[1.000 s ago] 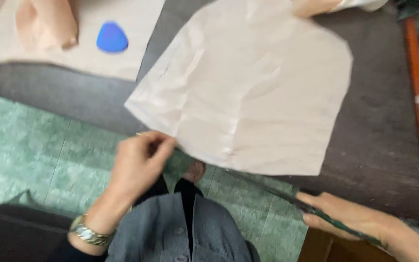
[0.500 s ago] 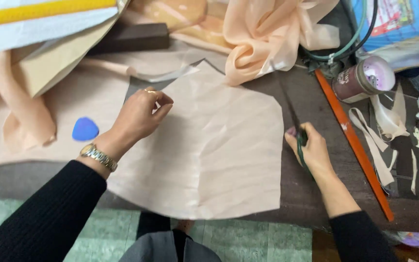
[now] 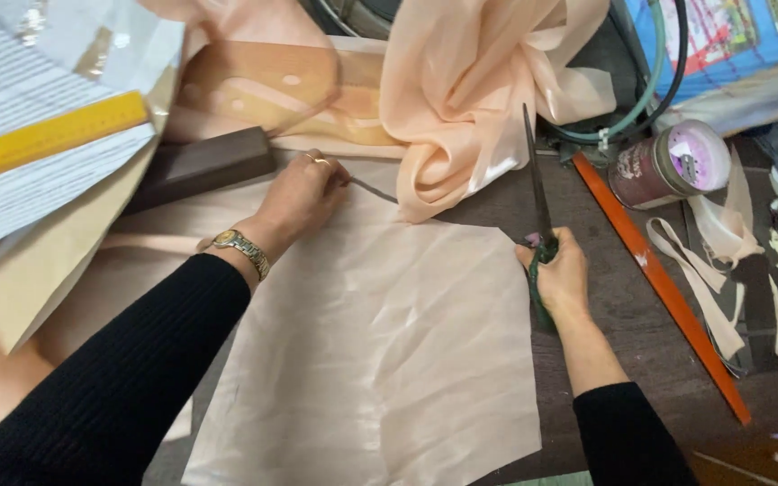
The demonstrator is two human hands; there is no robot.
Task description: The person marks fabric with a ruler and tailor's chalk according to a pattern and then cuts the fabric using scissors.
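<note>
L hand (image 3: 303, 193): fingers curled & pressed together, pinching top edge of pale fabric piece (image 3: 380, 360); gold ring on one finger, metal watch (image 3: 240, 249) at wrist, black sleeve.
R hand (image 3: 558, 274): wrapped tight round dark-green handles of scissors (image 3: 536, 211); fingers closed thru the loops, rests at fabric piece's R edge.
Scissors: long dark blades pointing away from body, up twd peach cloth; blades look closed, can't tell for sure.
Fabric piece: pale cream, creased, flat on dark tabletop (image 3: 605, 315), btwn both hands, reaching to near edge of table; top L edge under L hand.
Peach cloth (image 3: 470, 99): shiny, bunched in a heap, just beyond fabric piece, tip of scissors in front of it.
Dark block (image 3: 200, 166): brown, lying flat just L of L hand.
Yellow ruler (image 3: 47, 135): far L, on white striped sheet.
Orange ruler (image 3: 659, 283): long, diagonal, R of R hand, apart from it.
Jar (image 3: 673, 162): on its side, pinkish lid twd camera, upper R.
Cream strips (image 3: 704, 270): loose offcuts by orange ruler.
</note>
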